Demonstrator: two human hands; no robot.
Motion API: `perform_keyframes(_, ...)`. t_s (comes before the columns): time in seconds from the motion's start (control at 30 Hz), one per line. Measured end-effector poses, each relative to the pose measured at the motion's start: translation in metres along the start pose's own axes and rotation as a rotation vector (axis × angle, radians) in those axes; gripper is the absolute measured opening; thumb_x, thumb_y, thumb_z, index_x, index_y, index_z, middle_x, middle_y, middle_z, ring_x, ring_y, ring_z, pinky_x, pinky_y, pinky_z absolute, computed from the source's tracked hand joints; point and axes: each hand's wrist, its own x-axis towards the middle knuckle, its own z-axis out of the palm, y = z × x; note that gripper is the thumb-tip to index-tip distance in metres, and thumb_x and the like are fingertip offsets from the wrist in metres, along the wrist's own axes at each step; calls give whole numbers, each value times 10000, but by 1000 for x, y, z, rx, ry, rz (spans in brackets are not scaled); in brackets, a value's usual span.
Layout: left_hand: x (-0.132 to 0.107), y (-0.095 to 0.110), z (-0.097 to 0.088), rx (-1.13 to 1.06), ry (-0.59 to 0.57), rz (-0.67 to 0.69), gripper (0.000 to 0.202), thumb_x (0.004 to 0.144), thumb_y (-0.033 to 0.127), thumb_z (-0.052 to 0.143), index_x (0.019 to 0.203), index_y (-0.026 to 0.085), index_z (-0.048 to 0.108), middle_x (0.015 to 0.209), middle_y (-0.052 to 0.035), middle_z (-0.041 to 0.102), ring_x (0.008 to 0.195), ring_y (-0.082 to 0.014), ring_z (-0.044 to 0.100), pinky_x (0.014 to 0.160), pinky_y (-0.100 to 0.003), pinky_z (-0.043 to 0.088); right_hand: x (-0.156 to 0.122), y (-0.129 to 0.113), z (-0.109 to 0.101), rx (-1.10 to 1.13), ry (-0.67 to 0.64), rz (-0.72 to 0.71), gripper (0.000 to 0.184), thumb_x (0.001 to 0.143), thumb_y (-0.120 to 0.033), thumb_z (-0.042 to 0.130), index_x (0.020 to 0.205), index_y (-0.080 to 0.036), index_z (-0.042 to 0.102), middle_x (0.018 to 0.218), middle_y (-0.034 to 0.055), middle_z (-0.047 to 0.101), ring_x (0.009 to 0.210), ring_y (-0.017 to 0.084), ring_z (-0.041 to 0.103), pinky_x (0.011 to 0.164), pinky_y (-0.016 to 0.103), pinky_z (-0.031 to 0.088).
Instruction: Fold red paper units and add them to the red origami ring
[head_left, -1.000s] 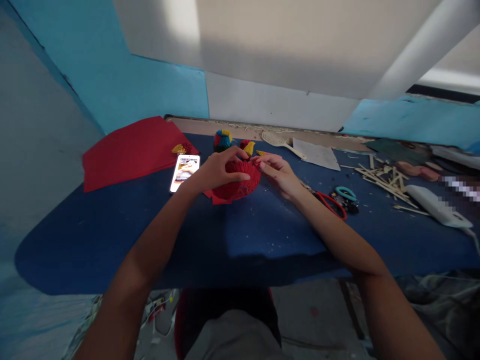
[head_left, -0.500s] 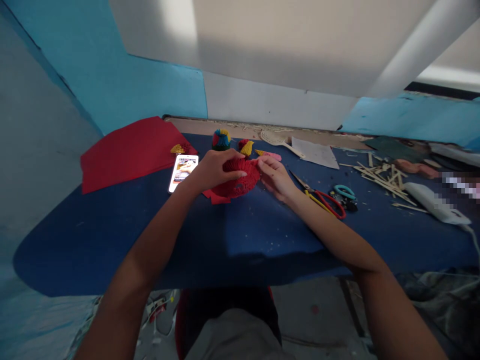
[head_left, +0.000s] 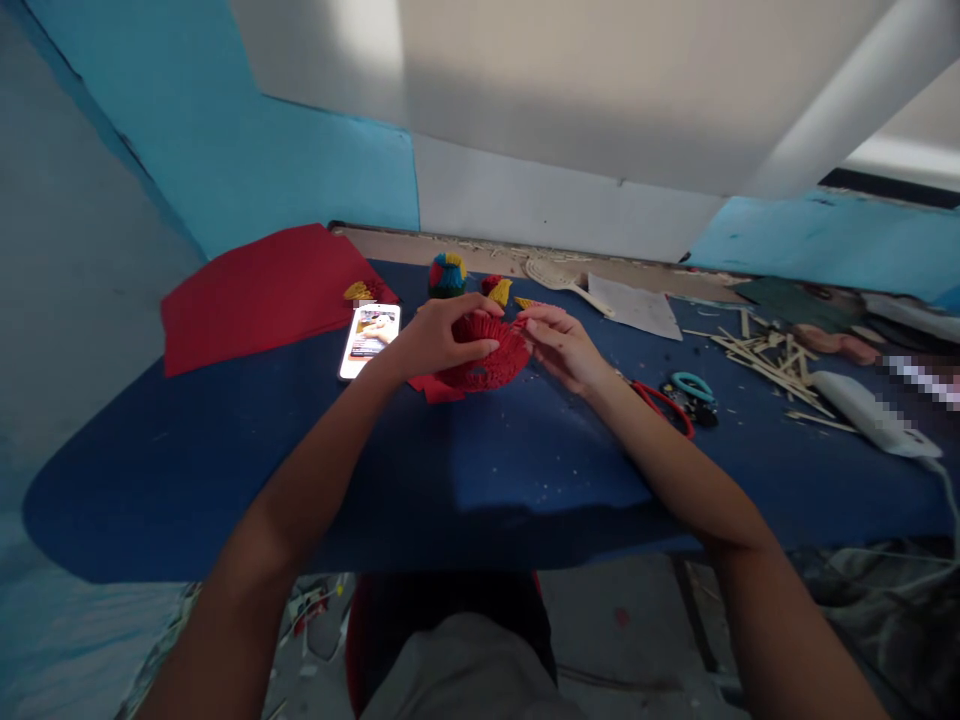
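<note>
A round red ruffled paper piece [head_left: 491, 365] is in front of me, above the blue table. My left hand [head_left: 448, 335] grips it from the left, thumb across its front and fingers over the top. At its right edge my right hand [head_left: 559, 345] is closed in a pinch, fingertips on a small red bit. Under the ruffled piece lies a scrap of red paper [head_left: 442, 390]. Just behind stands a multicoloured ruffled piece [head_left: 448, 275] in blue, yellow and red. Near my left wrist, a phone [head_left: 369, 342] shows a lit picture.
A large red sheet [head_left: 262, 295] lies at the left. Red-handled scissors [head_left: 667, 405], a teal-handled tool [head_left: 691, 386], wooden sticks [head_left: 776, 365] and a white corded device [head_left: 870, 412] are to the right. A cream brush [head_left: 570, 283] and a pale sheet [head_left: 634, 305] lie at the back.
My right hand has shifted slightly right, now covering more of the scissors. The red ruffled piece has turned a little, and my left hand keeps its grip.
</note>
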Motion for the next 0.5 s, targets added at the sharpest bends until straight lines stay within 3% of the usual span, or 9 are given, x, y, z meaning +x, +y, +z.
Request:
perform_keyframes(0.17, 1, 1, 2, -29, -29, -28, 428, 746, 396, 762, 1117, 200, 677, 1163, -48, 714, 1079, -219, 659, 979, -340, 490, 0, 0, -2, -73, -21, 3, 316, 557, -403, 904, 810, -272, 766, 683, -54, 630, 577, 62, 485, 531, 208, 404)
perform_keyframes(0.5, 1, 2, 0, -15, -48, -37, 344, 755, 353, 752, 1063, 209, 700, 1073, -23, 728, 989, -194, 661, 923, -315, 486, 2, 2, -7, -112, -63, 5, 300, 556, -406, 905, 788, -250, 798, 616, -52, 589, 514, 33, 420, 469, 180, 340)
